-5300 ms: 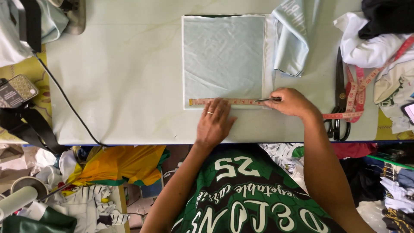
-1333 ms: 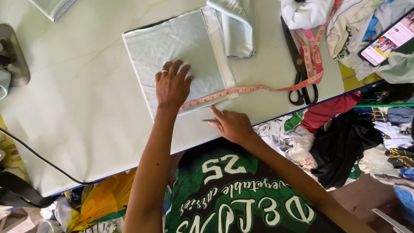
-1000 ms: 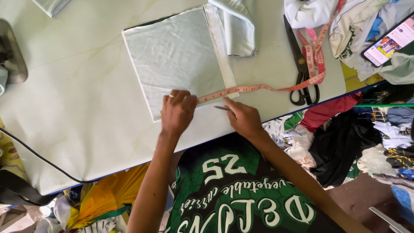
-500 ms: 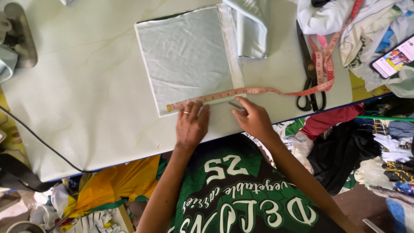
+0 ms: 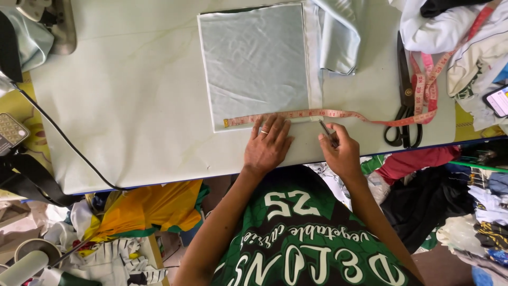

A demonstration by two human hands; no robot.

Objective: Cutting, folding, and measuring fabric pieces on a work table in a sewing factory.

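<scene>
A folded pale grey-blue cloth [image 5: 259, 61] lies flat on the pale table [image 5: 132, 106]. A pink-orange measuring tape [image 5: 296, 114] is stretched along the cloth's near edge. My left hand [image 5: 269, 145] lies flat with spread fingers, its fingertips pressing the tape at the cloth's near edge. My right hand [image 5: 341, 151] pinches a thin pen-like marker [image 5: 324, 127] whose tip touches the cloth's near right corner beside the tape.
Black scissors [image 5: 405, 100] lie to the right, with the tape looping over them. Piled clothes [image 5: 465, 37] and a phone [image 5: 497, 100] crowd the right edge. A black cable [image 5: 58, 135] runs across the left of the table. Fabric heaps lie on the floor.
My left hand slid from the cloth's middle down to its near edge and pinned the tape there. My right hand came up to the cloth's near right corner with the marker.
</scene>
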